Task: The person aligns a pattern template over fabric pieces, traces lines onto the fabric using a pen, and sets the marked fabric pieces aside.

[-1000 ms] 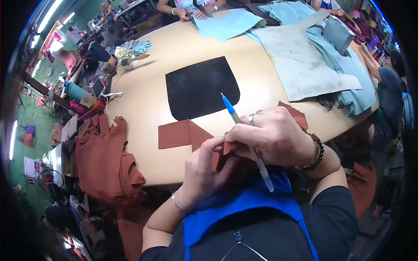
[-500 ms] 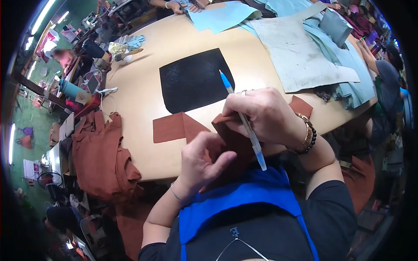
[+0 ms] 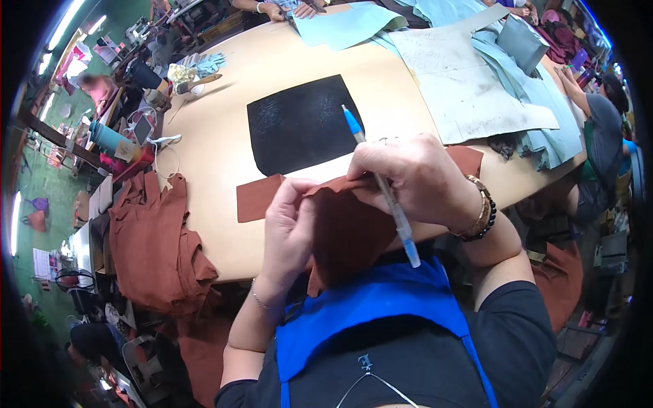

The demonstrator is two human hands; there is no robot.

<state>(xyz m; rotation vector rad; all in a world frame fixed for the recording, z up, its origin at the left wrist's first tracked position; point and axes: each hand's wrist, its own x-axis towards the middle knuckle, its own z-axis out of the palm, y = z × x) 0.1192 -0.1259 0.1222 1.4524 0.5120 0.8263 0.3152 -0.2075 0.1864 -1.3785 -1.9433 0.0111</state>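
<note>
Your left hand (image 3: 288,228) and right hand (image 3: 420,178) pinch the brown piece (image 3: 350,231), likely light and supple, best held by its edges.

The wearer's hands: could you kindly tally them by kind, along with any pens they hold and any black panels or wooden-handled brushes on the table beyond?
Hands: 2 (left hand, right hand)
Pen: 1
Black panel: 1
Wooden-handled brush: 1
Total: 5

Pale table (image 3: 211,129), tube lights (image 3: 15,224)
</note>
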